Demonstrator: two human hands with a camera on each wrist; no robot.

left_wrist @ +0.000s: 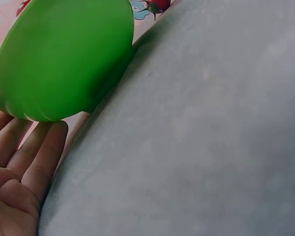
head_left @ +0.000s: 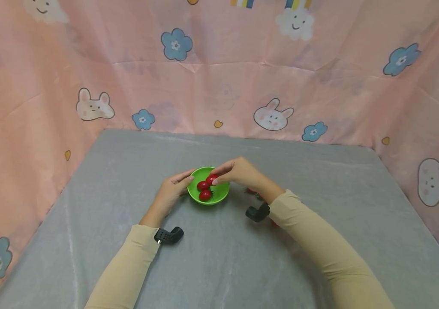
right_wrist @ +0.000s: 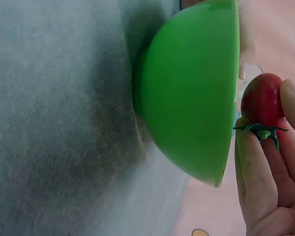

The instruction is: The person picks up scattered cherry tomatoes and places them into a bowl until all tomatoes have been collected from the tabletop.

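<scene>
A green bowl (head_left: 221, 195) stands on the grey table, with two red cherry tomatoes (head_left: 205, 195) lying in it. My left hand (head_left: 171, 191) holds the bowl at its left side, thumb at the rim and fingers against the outer wall. In the left wrist view, those fingers (left_wrist: 42, 152) touch the bowl's underside. Over the bowl's right part, my right hand (head_left: 239, 174) pinches a cherry tomato (right_wrist: 263, 101) between thumb and fingers. Its green stem cap shows in the right wrist view, where it is just above the rim.
More red tomatoes (head_left: 250, 190) lie on the table (head_left: 211, 262) to the right of the bowl, partly hidden by the right forearm. A pink patterned curtain (head_left: 219, 86) hangs behind the table and along its sides. Each wrist carries a black camera (head_left: 258, 212).
</scene>
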